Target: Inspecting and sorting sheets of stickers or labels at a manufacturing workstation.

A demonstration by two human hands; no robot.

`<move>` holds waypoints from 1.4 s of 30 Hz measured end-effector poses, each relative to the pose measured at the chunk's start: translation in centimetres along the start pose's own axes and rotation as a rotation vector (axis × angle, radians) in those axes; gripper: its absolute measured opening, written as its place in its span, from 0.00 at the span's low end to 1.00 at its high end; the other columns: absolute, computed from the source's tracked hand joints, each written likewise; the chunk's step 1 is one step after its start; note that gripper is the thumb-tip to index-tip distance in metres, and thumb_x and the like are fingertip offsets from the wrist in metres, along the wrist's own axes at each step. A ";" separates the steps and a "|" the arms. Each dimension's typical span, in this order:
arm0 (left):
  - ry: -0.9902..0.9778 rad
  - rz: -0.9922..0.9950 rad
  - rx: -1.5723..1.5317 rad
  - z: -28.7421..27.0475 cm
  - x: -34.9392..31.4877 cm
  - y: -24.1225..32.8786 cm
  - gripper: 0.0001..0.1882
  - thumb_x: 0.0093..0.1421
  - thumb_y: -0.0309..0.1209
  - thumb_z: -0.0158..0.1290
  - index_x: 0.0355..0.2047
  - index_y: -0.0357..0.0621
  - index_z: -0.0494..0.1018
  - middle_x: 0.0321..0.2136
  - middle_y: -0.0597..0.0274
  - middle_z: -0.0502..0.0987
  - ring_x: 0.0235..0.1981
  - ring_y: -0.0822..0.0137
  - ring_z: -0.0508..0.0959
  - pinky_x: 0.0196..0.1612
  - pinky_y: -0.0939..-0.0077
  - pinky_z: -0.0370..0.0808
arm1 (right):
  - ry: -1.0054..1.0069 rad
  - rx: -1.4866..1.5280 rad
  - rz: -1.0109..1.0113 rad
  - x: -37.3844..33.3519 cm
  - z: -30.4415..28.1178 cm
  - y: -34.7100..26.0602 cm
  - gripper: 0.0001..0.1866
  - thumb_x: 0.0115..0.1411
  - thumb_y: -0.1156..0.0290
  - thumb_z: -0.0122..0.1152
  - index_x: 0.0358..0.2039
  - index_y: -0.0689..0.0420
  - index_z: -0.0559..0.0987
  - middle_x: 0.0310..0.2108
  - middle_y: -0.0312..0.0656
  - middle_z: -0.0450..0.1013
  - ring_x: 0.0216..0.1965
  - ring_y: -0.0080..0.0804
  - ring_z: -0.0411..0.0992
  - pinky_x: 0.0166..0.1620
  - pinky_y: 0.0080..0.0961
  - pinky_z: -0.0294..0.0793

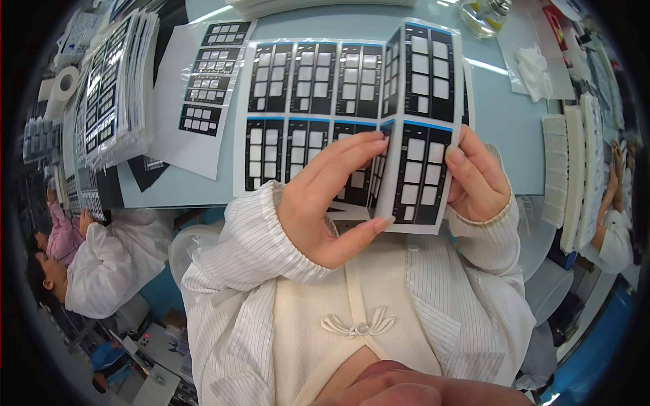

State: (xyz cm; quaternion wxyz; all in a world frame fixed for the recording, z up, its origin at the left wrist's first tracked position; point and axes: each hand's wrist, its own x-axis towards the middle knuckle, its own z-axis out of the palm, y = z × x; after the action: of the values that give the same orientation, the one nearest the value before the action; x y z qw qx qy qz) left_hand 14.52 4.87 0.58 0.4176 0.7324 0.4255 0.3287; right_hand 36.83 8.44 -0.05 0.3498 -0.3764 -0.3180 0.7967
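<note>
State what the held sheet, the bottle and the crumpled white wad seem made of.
Sheet: coated paper or plastic film, smooth with a slight sheen; it is thin and folds upright.
Bottle: likely glass, perhaps clear plastic, glossy; the body is see-through with bright highlights.
Wad: tissue or thin cloth, matte; soft creases show, but the weave doesn't.

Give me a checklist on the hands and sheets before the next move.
1. Right hand gripping the held sheet's right edge: ok.
2. Left hand at the raised part's left side: ok.
3. Held sheet's right part lying flat: not ok, raised and bent.
4. Four-panel sheet clear of both hands: ok.
5. Back of the raised part unmarked: cannot tell, hidden.
</note>
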 end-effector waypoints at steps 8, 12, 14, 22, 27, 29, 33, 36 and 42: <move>0.204 0.155 0.160 -0.6 -2.0 -0.8 0.14 0.38 0.25 0.64 0.26 0.39 0.72 0.27 0.57 0.74 0.27 0.63 0.72 0.29 0.77 0.67 | 0.028 -0.308 -0.117 -0.2 -1.1 -0.4 0.16 0.64 0.68 0.41 0.49 0.62 0.65 0.27 0.30 0.70 0.18 0.08 0.58 0.21 0.06 0.53; 0.338 0.037 0.124 -1.9 -3.6 0.4 0.08 0.44 0.22 0.60 0.22 0.40 0.70 0.21 0.60 0.72 0.20 0.67 0.69 0.24 0.78 0.64 | 0.048 -0.350 -0.116 0.1 -2.0 -0.5 0.13 0.63 0.69 0.43 0.45 0.61 0.67 0.30 0.32 0.71 0.26 0.12 0.66 0.29 0.08 0.63; 0.450 -0.107 -0.006 -2.7 -4.7 0.0 0.06 0.48 0.21 0.57 0.22 0.39 0.69 0.19 0.62 0.69 0.20 0.71 0.67 0.24 0.80 0.64 | 0.089 -0.344 -0.115 0.1 -2.3 -0.8 0.13 0.62 0.69 0.43 0.44 0.61 0.68 0.31 0.33 0.72 0.27 0.13 0.67 0.30 0.08 0.64; 0.437 -0.445 -0.456 -9.6 -19.2 -4.3 0.06 0.53 0.25 0.55 0.24 0.38 0.68 0.22 0.63 0.70 0.20 0.76 0.68 0.25 0.84 0.65 | 0.076 -0.517 0.024 -0.1 -4.6 -1.4 0.14 0.62 0.68 0.45 0.44 0.64 0.67 0.23 0.42 0.73 0.11 0.22 0.67 0.13 0.12 0.64; 0.526 -0.797 -0.628 -11.6 -30.7 -11.3 0.08 0.55 0.28 0.56 0.25 0.40 0.68 0.20 0.63 0.71 0.15 0.75 0.71 0.20 0.85 0.69 | 0.035 -0.534 0.072 0.0 -6.4 -2.0 0.17 0.62 0.67 0.45 0.46 0.66 0.65 0.21 0.45 0.73 0.08 0.25 0.67 0.10 0.13 0.63; 1.031 -0.845 -0.708 -11.0 -33.8 -15.9 0.09 0.53 0.28 0.57 0.24 0.41 0.68 0.17 0.62 0.73 0.16 0.72 0.72 0.20 0.83 0.70 | 0.010 -0.529 0.085 0.7 -7.6 -1.8 0.17 0.62 0.66 0.46 0.46 0.66 0.64 0.20 0.45 0.73 0.08 0.26 0.67 0.10 0.14 0.64; 1.472 -0.914 -0.628 -11.3 -35.8 -24.8 0.10 0.53 0.33 0.59 0.25 0.43 0.69 0.21 0.62 0.75 0.17 0.72 0.74 0.20 0.83 0.70 | -0.059 -0.520 0.115 1.0 -8.4 -2.2 0.17 0.62 0.66 0.47 0.45 0.66 0.64 0.21 0.48 0.74 0.09 0.27 0.68 0.10 0.15 0.65; 1.903 -0.717 -0.869 -11.9 -32.9 -26.9 0.11 0.51 0.31 0.60 0.31 0.44 0.70 0.24 0.60 0.75 0.24 0.72 0.74 0.22 0.83 0.69 | -0.041 -0.529 0.116 0.8 -8.0 -2.0 0.16 0.62 0.66 0.47 0.44 0.66 0.64 0.22 0.48 0.74 0.09 0.27 0.69 0.10 0.15 0.65; 1.899 -0.600 -1.003 -14.0 -30.2 -27.4 0.11 0.51 0.29 0.60 0.33 0.43 0.70 0.24 0.60 0.74 0.24 0.72 0.74 0.23 0.83 0.69 | 0.033 -0.538 0.103 0.5 -8.0 -1.5 0.16 0.62 0.67 0.48 0.43 0.67 0.64 0.20 0.47 0.74 0.09 0.27 0.69 0.10 0.14 0.64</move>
State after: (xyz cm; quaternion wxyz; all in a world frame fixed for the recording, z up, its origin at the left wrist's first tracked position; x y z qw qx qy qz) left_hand -19.48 -9.66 -21.60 0.2337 -0.2003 0.5509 0.7757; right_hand 43.59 11.60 -3.20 0.2013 -0.4844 -0.4929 0.6942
